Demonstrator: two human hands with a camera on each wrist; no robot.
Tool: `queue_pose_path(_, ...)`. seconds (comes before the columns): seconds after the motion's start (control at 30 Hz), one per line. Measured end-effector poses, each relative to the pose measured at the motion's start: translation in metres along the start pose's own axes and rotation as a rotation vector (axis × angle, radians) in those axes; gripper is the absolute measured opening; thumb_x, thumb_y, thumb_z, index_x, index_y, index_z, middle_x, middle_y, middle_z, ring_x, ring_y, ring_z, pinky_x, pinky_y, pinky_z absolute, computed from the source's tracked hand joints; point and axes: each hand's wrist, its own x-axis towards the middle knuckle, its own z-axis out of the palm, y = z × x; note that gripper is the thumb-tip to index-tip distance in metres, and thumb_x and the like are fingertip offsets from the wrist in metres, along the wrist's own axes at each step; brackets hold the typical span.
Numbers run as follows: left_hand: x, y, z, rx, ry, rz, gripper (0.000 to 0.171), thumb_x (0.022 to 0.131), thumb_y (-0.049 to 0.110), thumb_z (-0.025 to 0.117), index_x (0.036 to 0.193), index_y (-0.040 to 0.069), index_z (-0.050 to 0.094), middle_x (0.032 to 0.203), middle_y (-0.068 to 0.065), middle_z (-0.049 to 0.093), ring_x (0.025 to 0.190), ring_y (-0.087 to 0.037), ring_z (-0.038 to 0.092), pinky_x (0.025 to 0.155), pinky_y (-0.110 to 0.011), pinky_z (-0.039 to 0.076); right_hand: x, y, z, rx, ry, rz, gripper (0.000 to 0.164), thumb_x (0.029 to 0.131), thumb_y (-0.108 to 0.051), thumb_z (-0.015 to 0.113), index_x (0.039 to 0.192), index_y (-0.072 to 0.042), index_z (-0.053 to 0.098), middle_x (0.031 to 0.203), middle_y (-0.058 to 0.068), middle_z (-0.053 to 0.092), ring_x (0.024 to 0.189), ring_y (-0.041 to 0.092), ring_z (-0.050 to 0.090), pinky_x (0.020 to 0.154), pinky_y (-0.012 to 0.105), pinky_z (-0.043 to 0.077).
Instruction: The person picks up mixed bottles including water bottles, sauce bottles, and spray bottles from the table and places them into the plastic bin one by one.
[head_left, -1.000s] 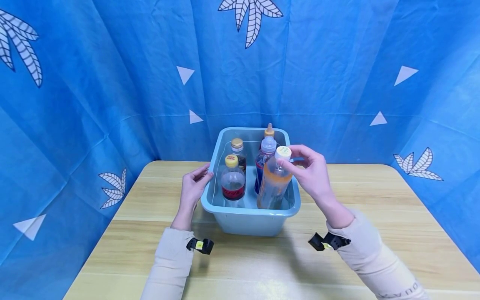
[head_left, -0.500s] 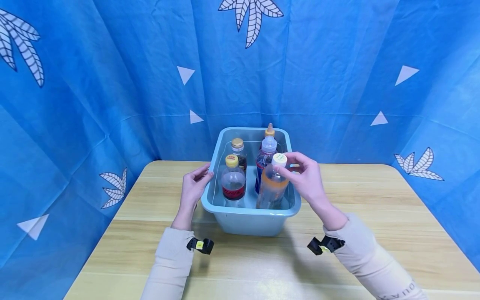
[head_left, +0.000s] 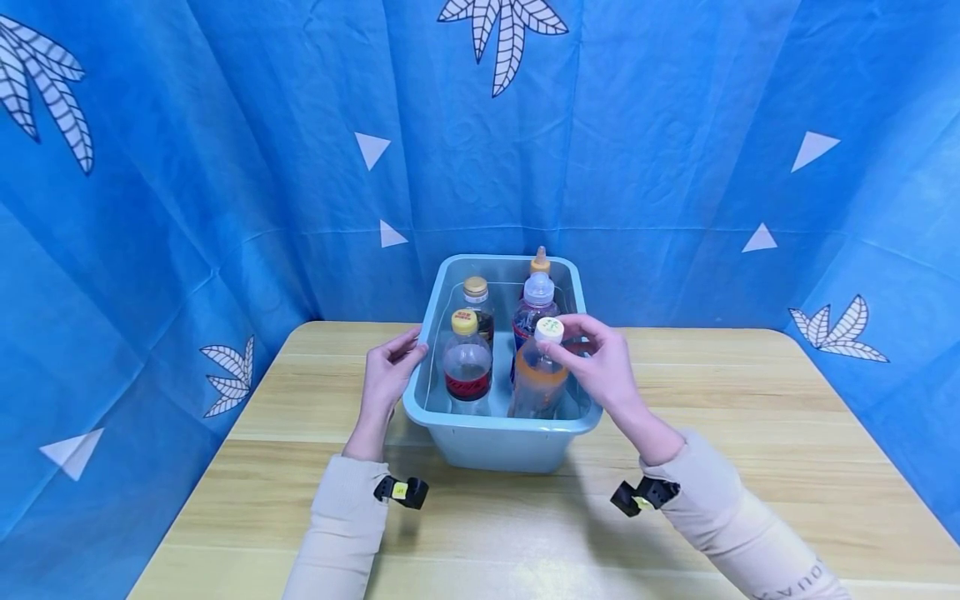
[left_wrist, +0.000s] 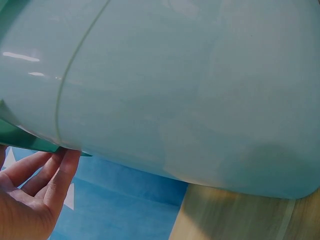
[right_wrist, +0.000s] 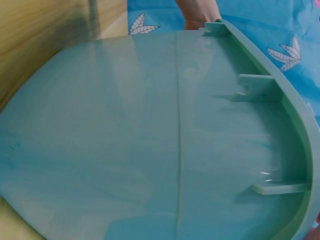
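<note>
A light blue plastic basin (head_left: 495, 424) stands on the wooden table. My left hand (head_left: 392, 364) grips its left rim; the left wrist view shows the fingers (left_wrist: 63, 175) up under that rim. Over the basin's front right, my right hand (head_left: 596, 357) pinches a clear bottle (head_left: 537, 392) with an orange band by its white cap, the body inside the basin and tilted slightly. Close behind it is a bottle with a translucent cap (head_left: 538, 289) and blue label. A yellow-capped bottle (head_left: 467, 367) with a red label stands front left. The right wrist view misses the held bottle.
Behind the red-labelled bottle stands a gold-capped bottle (head_left: 476, 292) with dark contents. A bottle with an orange nozzle top (head_left: 540, 260) is in the back right corner. A blue patterned curtain (head_left: 637, 167) hangs behind the wooden table (head_left: 750, 400).
My right hand has moved left and down with the bottle, which now sits lower in the basin and stands more upright. The left hand stays on the rim.
</note>
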Motion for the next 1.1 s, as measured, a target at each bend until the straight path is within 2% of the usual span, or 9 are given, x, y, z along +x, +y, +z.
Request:
queue_pose_path(0.2,0.000,0.000,0.000,0.008,0.001,-0.006,0.037,0.085,0.014,0.060,0.121,0.008,0.055,0.116,-0.014,0.057,0.102,-0.024,0.056,0.087,-0.031,0.044,0.000,0.011,0.005,0.031,-0.013,0.014,0.030,0.075,-0.020,0.072,0.100,-0.005,0.063,0.089,0.008,0.062,0.081,0.020,0.057,0.072,0.034,0.050)
queue_pose_path(0.57,0.000,0.000,0.000,0.010,0.007,-0.001,0.037,0.085,0.014,0.060,0.121,0.007,0.055,0.114,-0.014,0.057,0.101,-0.024,0.056,0.086,-0.031,0.045,-0.001,0.017,0.009,0.037,-0.034,0.023,0.029,0.075,-0.020,0.071,0.099,-0.007,0.063,0.088,0.007,0.061,0.080,0.020,0.056,0.072,0.038,0.049)
queue_pose_path(0.87,0.000,0.000,0.001,0.013,-0.002,-0.010,0.039,0.085,0.015,0.059,0.122,0.006,0.054,0.116,-0.014,0.056,0.103,-0.024,0.055,0.087,-0.032,0.044,-0.002,0.017,0.008,0.012,-0.060,0.047,0.030,0.075,-0.020,0.071,0.101,-0.007,0.062,0.091,0.007,0.061,0.082,0.018,0.056,0.072,0.030,0.050)
queue_pose_path(1.1,0.000,0.000,0.000,0.007,-0.006,-0.010,0.039,0.085,0.015,0.059,0.122,0.006,0.054,0.116,-0.014,0.056,0.103,-0.024,0.056,0.087,-0.032,0.045,-0.002,0.017,0.008,-0.011,-0.074,0.035,0.031,0.075,-0.019,0.071,0.101,-0.006,0.062,0.091,0.007,0.062,0.082,0.018,0.057,0.071,0.031,0.050)
